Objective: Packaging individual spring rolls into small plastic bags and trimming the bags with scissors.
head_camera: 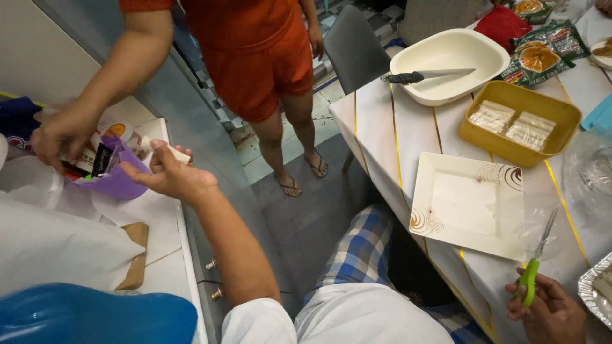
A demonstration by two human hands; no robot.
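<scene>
Head view: the wearer's left hand (pixel 167 175) reaches out to a white side counter (pixel 167 267), its fingers curled around a small pale stick-shaped piece (pixel 171 151) just beside a soft purple plastic bag (pixel 118 181). A second person in orange clothing meets it there, one hand (pixel 56 135) gripping the bag's far edge. The piece looks light and fairly stiff, best pinched mid-length; the bag appears limp and slippery (likely to sag unless taken by its rim). The wearer's right hand (pixel 549 312) is closed on the green handle of a pair of scissors (pixel 537 262), blades up, over the bench (pixel 389 137). On the bench sit a white square plate (pixel 468 204), a yellow tray (pixel 519 116) of pale wafers and a cream dish (pixel 449 65) bearing a black-handled knife (pixel 427 76).
</scene>
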